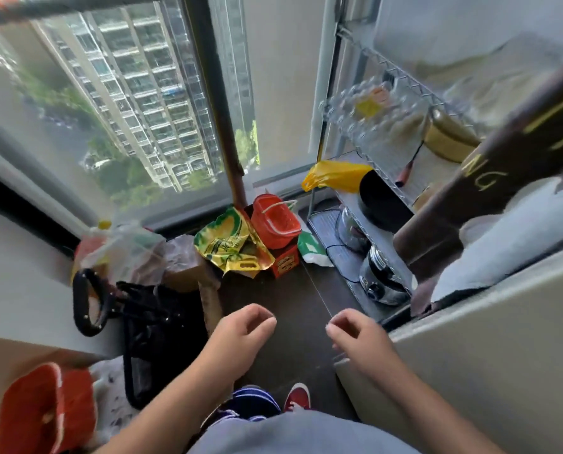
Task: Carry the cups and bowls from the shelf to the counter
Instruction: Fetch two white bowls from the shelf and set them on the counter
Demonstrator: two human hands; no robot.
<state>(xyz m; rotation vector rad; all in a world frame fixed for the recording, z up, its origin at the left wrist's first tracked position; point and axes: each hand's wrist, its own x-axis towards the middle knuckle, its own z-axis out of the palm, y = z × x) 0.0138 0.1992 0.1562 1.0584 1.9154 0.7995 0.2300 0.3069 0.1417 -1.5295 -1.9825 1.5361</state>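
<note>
You stand on a dark floor (293,322) in a narrow corner, facing a big window (126,109) with tower blocks outside. At your far left an orange thing (44,407) is cut off by the edge and too blurred to name. Beside it a black bag (155,329) slumps on the floor, with crumpled plastic bags (119,250) behind it. Along the foot of the window lie a yellow-green foil bag (227,247) and a red basket (275,221) on top of a red box (285,263).

Your left hand (240,335) and right hand (358,335) hang in front of you above the floor, apart, fingers loosely curled, with nothing in either.

To the right stands the wire shelf (322,224). A yellow bag (332,175) hangs at its corner, a black pot (381,204) sits on the middle tier, and steel cookers (381,276) sit on the bottom one. On the upper tier is clear glassware (371,109), so smeared by blur that you cannot tell cups from bowls. A brown box (486,178) with yellow letters hides much of the shelf. A pale cabinet (470,355) at far right runs out of frame.
</note>
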